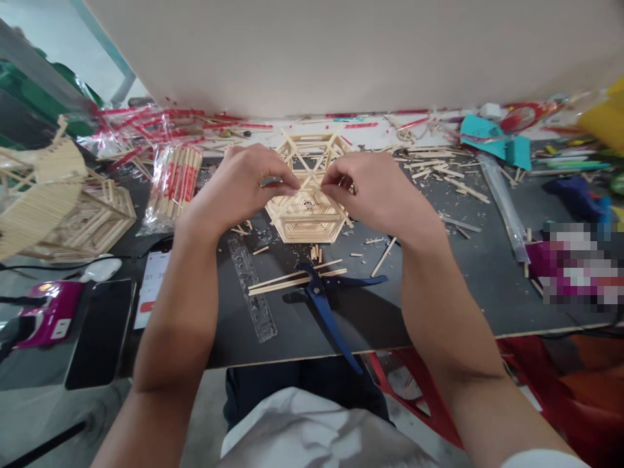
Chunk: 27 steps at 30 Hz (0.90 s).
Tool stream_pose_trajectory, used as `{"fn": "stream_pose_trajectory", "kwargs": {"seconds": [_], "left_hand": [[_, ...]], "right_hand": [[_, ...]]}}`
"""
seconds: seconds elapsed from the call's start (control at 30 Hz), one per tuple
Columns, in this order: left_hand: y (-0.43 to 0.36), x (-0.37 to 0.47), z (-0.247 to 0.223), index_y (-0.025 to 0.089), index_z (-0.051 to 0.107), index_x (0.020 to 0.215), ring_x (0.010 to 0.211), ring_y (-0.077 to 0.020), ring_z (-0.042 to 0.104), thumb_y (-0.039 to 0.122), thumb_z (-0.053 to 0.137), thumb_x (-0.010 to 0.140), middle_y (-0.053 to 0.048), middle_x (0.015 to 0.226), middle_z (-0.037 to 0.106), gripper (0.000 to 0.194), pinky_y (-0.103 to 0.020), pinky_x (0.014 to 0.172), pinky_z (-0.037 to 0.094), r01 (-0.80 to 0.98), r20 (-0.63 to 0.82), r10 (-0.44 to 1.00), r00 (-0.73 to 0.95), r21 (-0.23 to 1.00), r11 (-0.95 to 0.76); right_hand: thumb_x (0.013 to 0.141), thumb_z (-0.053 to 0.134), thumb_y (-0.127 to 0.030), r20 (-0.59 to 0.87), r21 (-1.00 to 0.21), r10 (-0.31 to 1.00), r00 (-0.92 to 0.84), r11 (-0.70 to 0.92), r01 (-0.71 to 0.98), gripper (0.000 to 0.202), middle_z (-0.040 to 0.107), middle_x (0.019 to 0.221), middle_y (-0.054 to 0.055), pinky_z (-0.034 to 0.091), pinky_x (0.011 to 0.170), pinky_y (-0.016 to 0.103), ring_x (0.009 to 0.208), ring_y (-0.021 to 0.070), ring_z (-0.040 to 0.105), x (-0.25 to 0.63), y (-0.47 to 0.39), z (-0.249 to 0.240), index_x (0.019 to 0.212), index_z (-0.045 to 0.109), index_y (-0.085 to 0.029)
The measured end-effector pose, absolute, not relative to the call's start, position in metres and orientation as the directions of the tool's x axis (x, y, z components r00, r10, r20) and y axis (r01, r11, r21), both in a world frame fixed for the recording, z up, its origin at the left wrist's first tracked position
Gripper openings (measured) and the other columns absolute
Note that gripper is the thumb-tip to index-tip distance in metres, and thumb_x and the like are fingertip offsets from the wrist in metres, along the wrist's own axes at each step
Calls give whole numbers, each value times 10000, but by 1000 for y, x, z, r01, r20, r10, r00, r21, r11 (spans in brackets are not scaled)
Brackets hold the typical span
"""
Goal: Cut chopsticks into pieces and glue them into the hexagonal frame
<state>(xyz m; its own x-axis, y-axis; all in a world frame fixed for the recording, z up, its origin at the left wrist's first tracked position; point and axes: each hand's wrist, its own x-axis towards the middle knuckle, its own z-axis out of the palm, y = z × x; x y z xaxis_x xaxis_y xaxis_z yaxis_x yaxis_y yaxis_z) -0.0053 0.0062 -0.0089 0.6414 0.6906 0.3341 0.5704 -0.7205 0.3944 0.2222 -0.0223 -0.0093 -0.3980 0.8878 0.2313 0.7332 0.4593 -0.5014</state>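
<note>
A hexagonal model built from thin wooden sticks (312, 233) stands on the dark table in front of me. Over its upper part, my left hand (251, 179) comes in from the left with thumb and forefinger pinched at the crossing sticks. Opposite it, my right hand (370, 188) is closed in a similar pinch, its fingertips a short gap from the left ones. Both pinches meet thin wooden sticks of the frame; exactly which sticks is hard to make out. Nearer me lie a blue-handled cutter (319, 299), several loose sticks (273, 286) and a clear ruler (251, 292).
On the left are another stick model (104, 224), a bagged bundle of sticks (178, 172), two phones and a magenta power strip (61, 312). Cut sticks (453, 172) and a clear plastic strip (502, 208) lie at right. A pale wall rises behind.
</note>
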Motion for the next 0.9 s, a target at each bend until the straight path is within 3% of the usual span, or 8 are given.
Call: {"fn": "stream_pose_trajectory", "kwargs": {"seconds": [0.4,0.73,0.9], "left_hand": [[3,-3,-6,236,756,884,925,-201,624,320,629,932,-13,928,737,159,-409,942,457,629,271,725,633,366,-686],[3,-2,-5,212,763,844,863,-206,650,254,658,914,-23,864,746,133,-360,836,476,592,350,670,655,313,-743],[4,-3,-5,224,763,843,864,-196,653,278,646,923,-12,872,749,152,-348,843,474,589,345,670,657,320,-742]], "right_hand": [[880,599,-261,231,-483,880,-415,474,736,140,731,835,51,454,703,352,773,225,645,223,-20,-10,863,736,-236],[876,568,-155,190,-517,903,-385,426,743,187,757,886,43,484,732,338,775,202,653,229,-21,-5,884,744,-214],[888,608,-292,163,-527,913,-375,401,749,159,756,861,61,518,761,380,815,241,675,231,-20,-5,884,754,-230]]}}
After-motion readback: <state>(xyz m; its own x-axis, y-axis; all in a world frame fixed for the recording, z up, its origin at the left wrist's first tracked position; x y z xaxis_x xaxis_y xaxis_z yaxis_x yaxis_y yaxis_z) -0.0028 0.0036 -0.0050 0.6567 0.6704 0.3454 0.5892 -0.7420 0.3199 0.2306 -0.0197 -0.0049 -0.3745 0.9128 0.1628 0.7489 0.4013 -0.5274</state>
